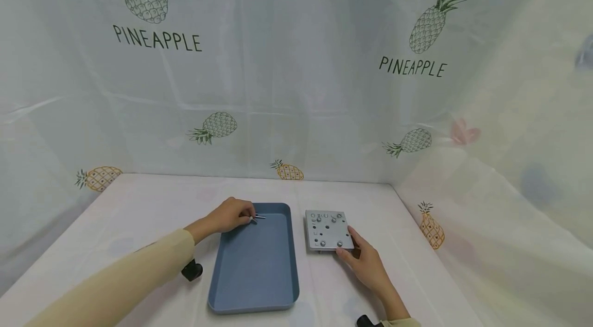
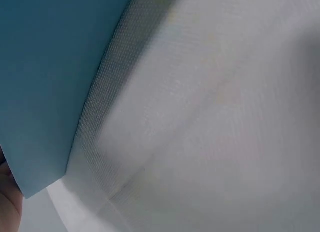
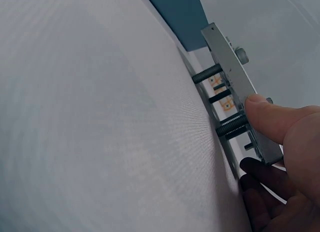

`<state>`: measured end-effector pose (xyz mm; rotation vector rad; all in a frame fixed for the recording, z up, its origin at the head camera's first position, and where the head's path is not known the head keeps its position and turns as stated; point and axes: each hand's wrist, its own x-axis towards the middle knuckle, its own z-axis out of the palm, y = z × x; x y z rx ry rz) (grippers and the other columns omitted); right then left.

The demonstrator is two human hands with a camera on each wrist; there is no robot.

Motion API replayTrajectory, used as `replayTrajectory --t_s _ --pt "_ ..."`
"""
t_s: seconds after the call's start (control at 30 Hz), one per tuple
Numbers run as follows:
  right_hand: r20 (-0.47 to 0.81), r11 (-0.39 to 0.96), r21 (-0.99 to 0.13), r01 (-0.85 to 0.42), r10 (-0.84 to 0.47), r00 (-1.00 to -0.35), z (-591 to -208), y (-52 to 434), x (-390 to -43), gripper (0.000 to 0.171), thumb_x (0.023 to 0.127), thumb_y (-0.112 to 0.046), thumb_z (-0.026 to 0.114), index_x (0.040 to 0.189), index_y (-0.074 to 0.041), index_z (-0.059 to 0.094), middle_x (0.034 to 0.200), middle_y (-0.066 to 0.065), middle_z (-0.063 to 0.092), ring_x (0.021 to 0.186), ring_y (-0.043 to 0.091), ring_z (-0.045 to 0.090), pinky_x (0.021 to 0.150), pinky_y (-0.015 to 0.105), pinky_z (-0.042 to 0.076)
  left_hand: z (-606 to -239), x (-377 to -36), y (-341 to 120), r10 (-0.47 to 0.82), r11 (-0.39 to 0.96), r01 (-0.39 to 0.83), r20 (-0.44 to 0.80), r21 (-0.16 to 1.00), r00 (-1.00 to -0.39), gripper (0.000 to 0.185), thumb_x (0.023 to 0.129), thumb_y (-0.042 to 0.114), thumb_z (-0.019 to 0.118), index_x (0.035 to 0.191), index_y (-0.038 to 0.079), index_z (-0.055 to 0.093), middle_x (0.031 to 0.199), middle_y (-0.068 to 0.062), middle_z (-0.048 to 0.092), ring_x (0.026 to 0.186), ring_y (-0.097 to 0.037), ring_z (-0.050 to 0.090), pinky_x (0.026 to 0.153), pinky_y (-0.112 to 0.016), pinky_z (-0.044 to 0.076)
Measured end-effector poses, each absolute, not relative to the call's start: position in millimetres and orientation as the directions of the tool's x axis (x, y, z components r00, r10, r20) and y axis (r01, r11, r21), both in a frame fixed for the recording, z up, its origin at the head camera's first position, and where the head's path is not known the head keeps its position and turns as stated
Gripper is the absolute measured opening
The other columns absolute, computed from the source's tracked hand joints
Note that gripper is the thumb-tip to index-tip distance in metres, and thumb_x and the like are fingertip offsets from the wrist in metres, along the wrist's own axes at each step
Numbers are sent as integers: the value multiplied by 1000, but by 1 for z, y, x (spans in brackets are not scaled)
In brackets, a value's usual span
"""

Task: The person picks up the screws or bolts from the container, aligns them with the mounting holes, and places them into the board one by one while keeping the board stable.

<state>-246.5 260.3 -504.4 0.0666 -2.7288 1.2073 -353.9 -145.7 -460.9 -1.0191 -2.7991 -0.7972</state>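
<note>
My left hand [image 1: 235,215] reaches over the far left edge of the blue tray [image 1: 254,275], its fingertips pinching a small silvery metal piece [image 1: 253,220]. Another thin metal piece [image 1: 261,217] lies in the tray just beyond those fingers. Right of the tray, my right hand [image 1: 367,260] grips the near right corner of a grey metal plate [image 1: 327,230], thumb on one edge. The plate's top has several holes and bolt heads. Threaded bolts [image 3: 233,126] stick out of its underside, close over the tabletop in the right wrist view.
A white cloth with faint prints covers the table [image 1: 153,203]. Behind and to the right hangs a pale curtain [image 1: 296,69] with pineapple prints. The tray's raised rim [image 1: 295,265] stands between the two hands.
</note>
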Motion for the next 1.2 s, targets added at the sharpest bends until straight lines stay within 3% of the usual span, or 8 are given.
replayTrajectory --t_s 0.47,0.8,1.2 --pt "166 674 -731 -112 16 -986 -505 261 -247 83 97 -35 80 162 -3 41 149 21 61 116 21 67 101 43 55 -461 -355 -146 506 635 530 216 561 -835 11 100 9 75 110 12 76 99 5 77 93 -11 71 86 -38 60" --pt "169 673 -731 -111 21 -985 -505 261 -247 82 97 -35 80 162 -4 41 150 21 60 122 25 67 105 46 54 -451 -356 -143 469 584 482 213 654 -857 20 103 16 72 121 10 77 104 5 76 94 -10 69 87 -35 58" --pt "170 670 -733 -117 14 -985 -506 262 -246 82 97 -35 79 162 -3 40 150 23 59 124 26 66 106 47 53 -422 -348 -121 442 494 449 229 745 -867 20 105 26 70 124 21 75 109 7 75 105 -13 69 96 -41 57"
